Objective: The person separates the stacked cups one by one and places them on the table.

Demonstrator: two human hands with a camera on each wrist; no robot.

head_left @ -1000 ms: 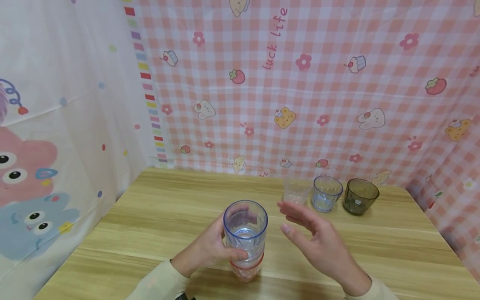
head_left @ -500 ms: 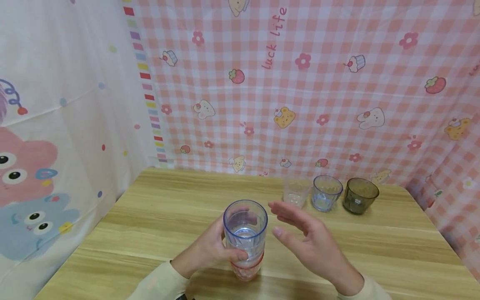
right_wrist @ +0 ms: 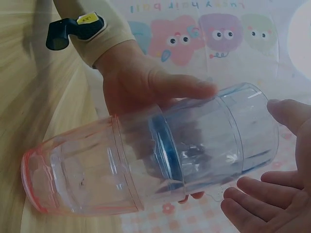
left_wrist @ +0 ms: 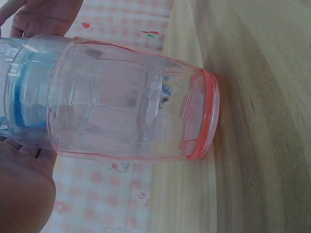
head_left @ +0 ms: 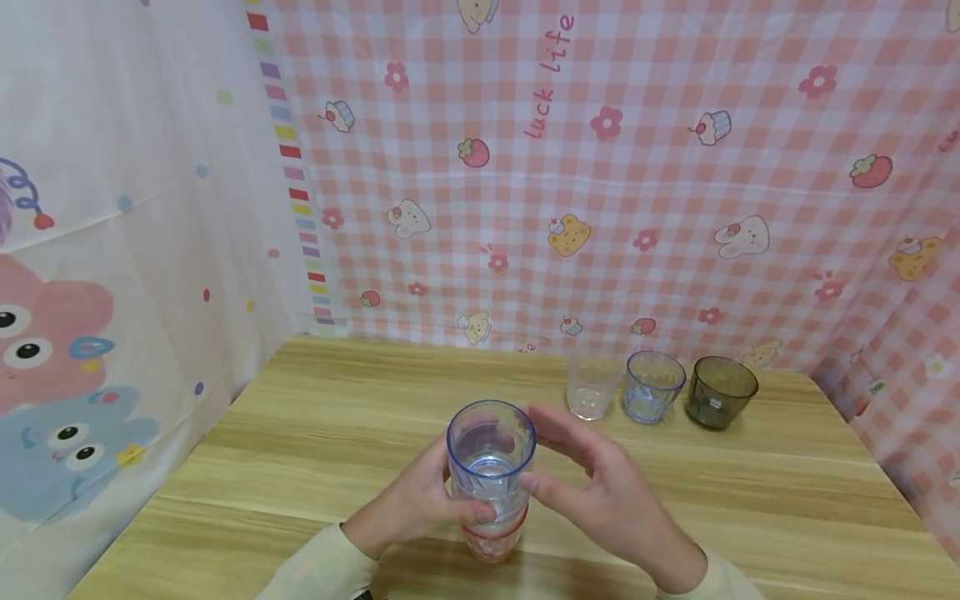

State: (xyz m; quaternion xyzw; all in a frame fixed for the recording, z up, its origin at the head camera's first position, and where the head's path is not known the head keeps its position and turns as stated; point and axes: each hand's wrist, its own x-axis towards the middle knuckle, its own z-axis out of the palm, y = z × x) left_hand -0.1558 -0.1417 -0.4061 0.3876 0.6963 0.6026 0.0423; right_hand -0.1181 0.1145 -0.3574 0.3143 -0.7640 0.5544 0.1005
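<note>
A stack of nested see-through cups stands upright: a blue-rimmed cup [head_left: 491,483] on top, a clear cup [right_wrist: 146,160] below it, and a pink cup with a red rim [left_wrist: 112,102] lowest, its base at the table. My left hand [head_left: 422,493] grips the stack's left side, thumb across the front and fingers behind. On the other side, my right hand [head_left: 596,492] has its fingers extended and spread from the thumb, beside the blue cup. The right thumb tip is at the blue rim; whether it touches I cannot tell.
At the back right of the wooden table [head_left: 337,433] stand a clear cup [head_left: 588,392], a pale blue cup [head_left: 654,392] and a dark smoky cup [head_left: 722,396]. A checked curtain [head_left: 525,208] hangs behind, a white one [head_left: 150,250] at the left.
My right hand has moved left, from well apart to right beside the blue cup's rim. My left hand and the stack have stayed put.
</note>
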